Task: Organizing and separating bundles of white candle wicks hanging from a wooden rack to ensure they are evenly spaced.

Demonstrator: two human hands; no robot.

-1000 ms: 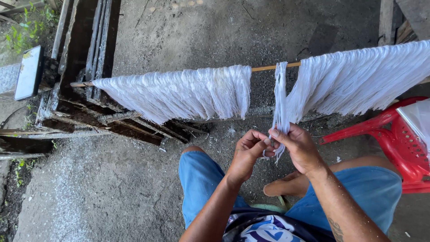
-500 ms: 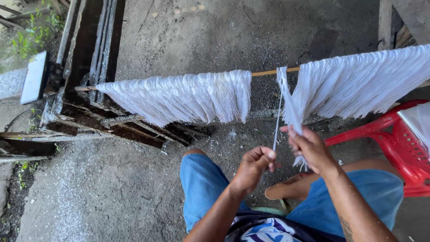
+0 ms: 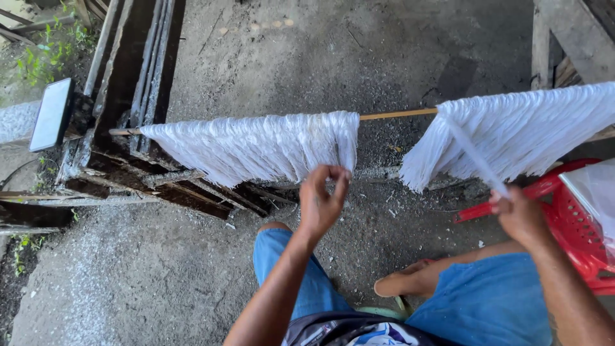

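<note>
White fibre strands hang over a thin wooden stick (image 3: 397, 115) in two masses, a left one (image 3: 256, 147) and a right one (image 3: 525, 128). My left hand (image 3: 322, 200) is raised to the lower right end of the left mass, its fingertips pinched together on a thin white strand. My right hand (image 3: 520, 216) is out to the right, closed on a narrow bunch of strands (image 3: 475, 156) that runs taut and slanted up to the right mass. My knees in blue shorts (image 3: 487, 301) are below, and a bare foot (image 3: 400, 284) rests on the ground.
A red plastic chair (image 3: 576, 218) with a clear plastic bag (image 3: 596, 186) on it stands at the right. A dark weathered wooden frame (image 3: 128, 96) lies at the left, with a flat screen device (image 3: 52, 114) leaning by it. The concrete ground is rough, and timber posts (image 3: 564, 38) rise at the top right.
My hands have drawn apart. The left one rose with its thin strand to the left mass. The right one swung right, pulling its bunch against the right mass, leaving the stick's middle bare.
</note>
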